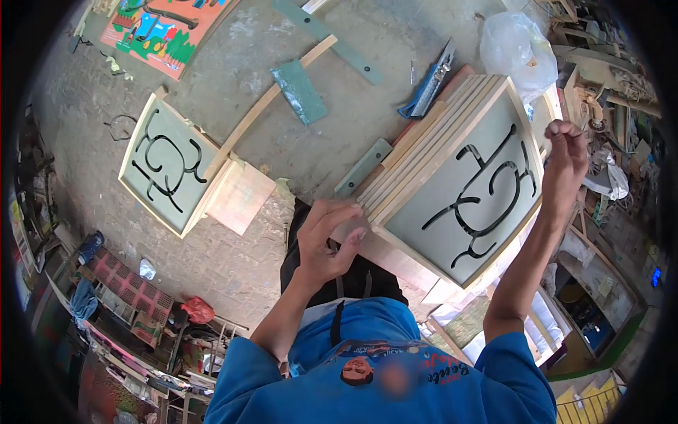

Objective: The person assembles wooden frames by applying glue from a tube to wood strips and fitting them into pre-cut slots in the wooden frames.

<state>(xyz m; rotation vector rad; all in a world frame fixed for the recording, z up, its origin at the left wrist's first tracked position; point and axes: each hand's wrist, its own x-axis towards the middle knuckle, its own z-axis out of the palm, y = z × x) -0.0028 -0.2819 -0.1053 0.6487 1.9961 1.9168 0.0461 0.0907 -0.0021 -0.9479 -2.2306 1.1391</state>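
Note:
A stack of wooden-framed panels stands in front of me on the right; its top panel is grey-green with curved dark line shapes. My left hand is at the stack's near left corner, thumb apart from the curved fingers, fingertips right at the frame's edge. Beyond the opposite side, my right hand is raised close to the frame's far right corner. Its thumb and fingers are pinched together, and I cannot tell what is between them.
A similar framed panel lies to the left, with a long wooden strip by it. A blue-handled saw, a green block and a clear plastic bag lie farther back. A colourful printed board is at upper left.

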